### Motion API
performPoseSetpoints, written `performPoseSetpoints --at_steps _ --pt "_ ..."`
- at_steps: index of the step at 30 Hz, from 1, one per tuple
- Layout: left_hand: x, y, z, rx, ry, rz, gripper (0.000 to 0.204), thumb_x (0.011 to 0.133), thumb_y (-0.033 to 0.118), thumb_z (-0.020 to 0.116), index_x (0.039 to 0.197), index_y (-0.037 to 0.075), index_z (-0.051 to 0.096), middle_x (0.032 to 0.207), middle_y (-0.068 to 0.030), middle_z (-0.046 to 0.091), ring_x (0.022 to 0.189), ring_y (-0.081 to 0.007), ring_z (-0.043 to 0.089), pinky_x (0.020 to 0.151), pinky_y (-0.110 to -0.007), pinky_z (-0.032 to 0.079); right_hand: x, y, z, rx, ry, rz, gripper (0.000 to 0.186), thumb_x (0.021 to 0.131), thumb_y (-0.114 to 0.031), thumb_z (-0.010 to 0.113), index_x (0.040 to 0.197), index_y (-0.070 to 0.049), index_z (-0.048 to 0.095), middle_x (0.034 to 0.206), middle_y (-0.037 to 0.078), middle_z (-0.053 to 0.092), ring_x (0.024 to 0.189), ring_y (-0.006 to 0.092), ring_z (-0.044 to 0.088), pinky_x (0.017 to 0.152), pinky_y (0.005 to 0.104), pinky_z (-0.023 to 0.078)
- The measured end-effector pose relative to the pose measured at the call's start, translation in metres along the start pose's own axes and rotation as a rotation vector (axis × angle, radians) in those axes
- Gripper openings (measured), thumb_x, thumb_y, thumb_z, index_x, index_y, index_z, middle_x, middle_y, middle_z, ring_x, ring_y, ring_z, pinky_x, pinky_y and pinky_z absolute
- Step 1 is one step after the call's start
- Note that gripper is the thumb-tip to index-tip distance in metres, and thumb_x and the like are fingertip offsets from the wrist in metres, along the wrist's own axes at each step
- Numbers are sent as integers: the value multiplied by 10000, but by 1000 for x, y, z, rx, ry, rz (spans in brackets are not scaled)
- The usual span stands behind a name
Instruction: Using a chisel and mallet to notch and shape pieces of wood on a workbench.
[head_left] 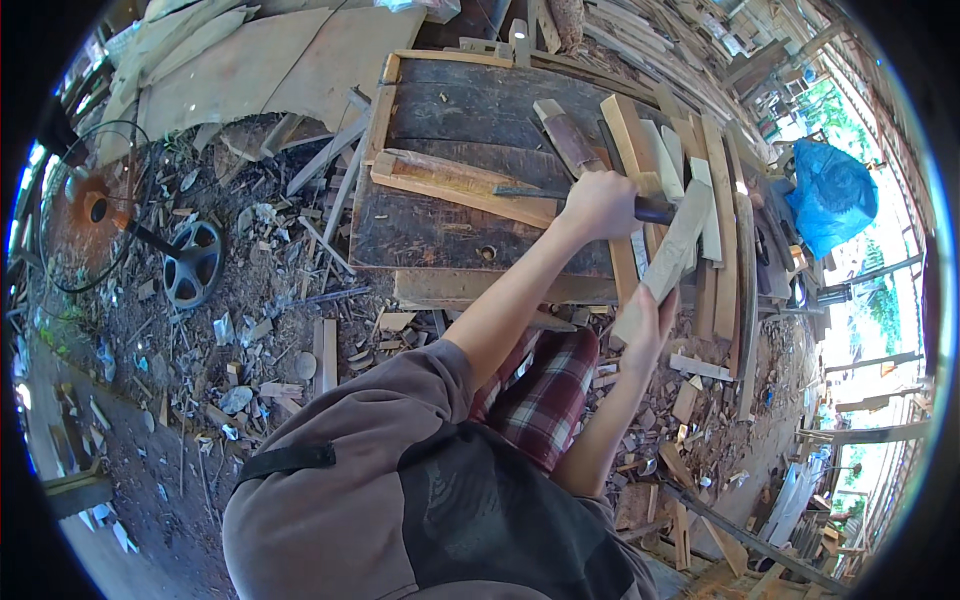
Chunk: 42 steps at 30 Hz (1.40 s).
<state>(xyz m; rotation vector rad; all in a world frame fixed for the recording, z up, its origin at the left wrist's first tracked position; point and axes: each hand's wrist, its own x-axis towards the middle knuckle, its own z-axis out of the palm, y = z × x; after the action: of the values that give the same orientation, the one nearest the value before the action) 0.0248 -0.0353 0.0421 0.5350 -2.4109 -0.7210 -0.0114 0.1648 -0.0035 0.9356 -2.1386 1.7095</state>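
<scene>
My left hand (pixel 603 205) is closed around a chisel. The chisel's flat metal blade (pixel 525 192) points left over a light wooden piece (pixel 450 187) lying across the dark, worn workbench (pixel 440 105). Its dark handle (pixel 655 210) sticks out on the right of my fist. In my right hand (pixel 650 325) is a long, flat, pale wooden block (pixel 670 255), gripped near its lower end and slanting up to the right. The block's side lies at the butt of the chisel handle; whether they touch I cannot tell. Just beyond my left hand rests a wooden bar with a brownish-purple middle (pixel 570 140).
Several wooden strips (pixel 722 230) lie along the bench's right side. A blue plastic bag (pixel 832 195) hangs further right. Scraps and shavings (pixel 275 215) cover the ground at left, near a dark spoked wheel (pixel 193 264). Large thin boards (pixel 270 60) lie at the far left.
</scene>
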Motion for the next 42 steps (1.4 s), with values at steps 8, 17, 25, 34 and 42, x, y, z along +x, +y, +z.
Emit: performPoseSetpoints --at_steps 8,17,25,34,42 --pt "-1 8 -7 -39 107 67 266 677 318 659 718 55 674 687 -171 662 681 -342 673 672 -433 547 11 -37 -3 385 101 15 455 892 -272 593 1252 -22 471 763 65 528 600 123 529 462 276 419" --pt "9 2 -64 -72 159 151 293 696 291 714 921 106 684 761 -139 678 718 -322 671 720 -402 549 28 -34 -10 527 9 329 519 884 -243 634 1289 24 450 1158 109 549 1019 199 534 903 319 418" --pt "-2 -41 -159 1 456 353 342 690 220 812 942 40 669 1009 -121 623 968 -307 580 859 -376 466 70 -11 40 -328 -513 -194 471 741 -291 752 1076 15 625 1075 201 603 1065 314 549 878 390 437" --pt "-41 -119 -112 197 232 168 507 602 51 778 1039 294 692 1280 -88 470 1218 -343 391 1002 -480 302 73 -20 83 -465 -542 -381 569 659 -322 818 1144 -68 664 1015 134 594 1075 285 510 956 407 347" --pt "-19 -152 -70 142 117 -49 814 603 139 834 1319 311 487 1413 -180 349 1331 -396 279 1086 -511 247 43 -16 94 -456 -337 -314 489 777 -355 733 1190 -104 653 1067 137 509 1095 316 420 950 457 318"
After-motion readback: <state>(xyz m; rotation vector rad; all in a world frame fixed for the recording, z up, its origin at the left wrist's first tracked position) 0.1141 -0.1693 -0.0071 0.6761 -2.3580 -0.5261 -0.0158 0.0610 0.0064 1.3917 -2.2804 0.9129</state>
